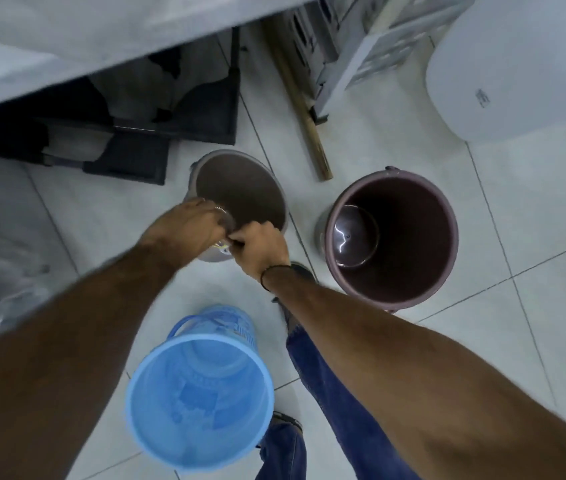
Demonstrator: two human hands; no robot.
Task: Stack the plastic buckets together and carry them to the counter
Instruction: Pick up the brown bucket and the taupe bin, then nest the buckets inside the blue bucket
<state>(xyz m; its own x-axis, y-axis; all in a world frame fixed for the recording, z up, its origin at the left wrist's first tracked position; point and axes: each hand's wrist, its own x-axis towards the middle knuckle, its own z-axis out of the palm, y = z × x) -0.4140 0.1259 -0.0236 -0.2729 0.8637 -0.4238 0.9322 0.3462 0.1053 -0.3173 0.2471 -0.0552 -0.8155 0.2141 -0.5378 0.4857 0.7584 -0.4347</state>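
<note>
Three plastic buckets stand on the tiled floor. The grey-brown bucket (pixel 240 192) is farthest from me, below the counter edge. My left hand (pixel 191 223) and my right hand (pixel 260 244) both grip its near rim, close together. A larger maroon bucket (pixel 392 237) stands to its right, empty and untouched. A translucent blue bucket (pixel 202 400) with a blue handle stands nearest me, beside my legs.
A grey counter (pixel 101 39) runs across the top left, with dark shelving (pixel 170 112) beneath. A wooden stick (pixel 309 116) lies on the floor behind the buckets. A white appliance (pixel 516 71) stands at top right, and plastic-wrapped goods (pixel 1 258) at the left.
</note>
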